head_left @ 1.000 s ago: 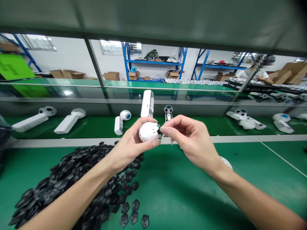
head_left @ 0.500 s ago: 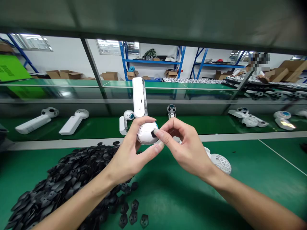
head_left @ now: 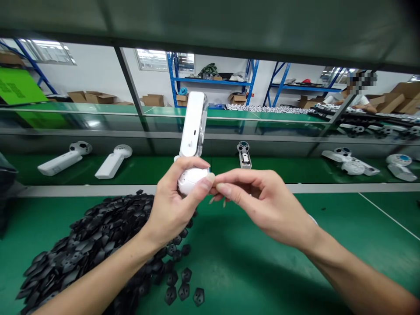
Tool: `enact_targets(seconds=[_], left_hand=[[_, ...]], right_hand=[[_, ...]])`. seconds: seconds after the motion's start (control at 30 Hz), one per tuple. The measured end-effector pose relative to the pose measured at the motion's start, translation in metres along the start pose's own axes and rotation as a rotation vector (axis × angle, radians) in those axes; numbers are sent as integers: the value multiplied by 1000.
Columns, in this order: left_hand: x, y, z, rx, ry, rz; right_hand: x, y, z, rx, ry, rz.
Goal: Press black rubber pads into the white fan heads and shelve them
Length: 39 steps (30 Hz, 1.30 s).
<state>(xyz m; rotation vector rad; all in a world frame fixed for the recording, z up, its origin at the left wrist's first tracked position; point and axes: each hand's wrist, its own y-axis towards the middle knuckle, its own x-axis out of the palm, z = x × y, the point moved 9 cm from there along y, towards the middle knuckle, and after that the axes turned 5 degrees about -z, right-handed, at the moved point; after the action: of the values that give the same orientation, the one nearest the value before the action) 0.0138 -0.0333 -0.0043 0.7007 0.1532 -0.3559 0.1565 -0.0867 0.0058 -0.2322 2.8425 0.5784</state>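
Holding white device [head_left: 193, 127] near pale ledge [head_left: 328, 188]: left hand [head_left: 173, 199], beside right hand [head_left: 272, 203].

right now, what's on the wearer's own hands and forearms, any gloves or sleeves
Both the left hand and the right hand are bare: no gloves, rings, watch or bracelet visible. The forearms show no sleeves as far as the picture reaches.
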Motion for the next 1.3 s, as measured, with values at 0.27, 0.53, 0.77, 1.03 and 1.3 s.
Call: enact_targets(seconds=[0.27, 0.53, 0.77, 1.03, 1.3], left_hand=[[-17, 10, -23, -131, -157, 68], [-12, 18, -20, -170, -197, 40], [-11, 22, -29, -152, -394, -20], [-6, 24, -26, -160, -525, -91], [-27, 17, -26, -60, -327, 20]], right_hand=[[-12, 11, 46, 135, -169, 104], [49, 19, 90, 84, -882, -331], [88, 16, 97, -78, -1136, -563], [118, 16, 98, -198, -1227, -634], [56, 28, 67, -47, -915, -298]])
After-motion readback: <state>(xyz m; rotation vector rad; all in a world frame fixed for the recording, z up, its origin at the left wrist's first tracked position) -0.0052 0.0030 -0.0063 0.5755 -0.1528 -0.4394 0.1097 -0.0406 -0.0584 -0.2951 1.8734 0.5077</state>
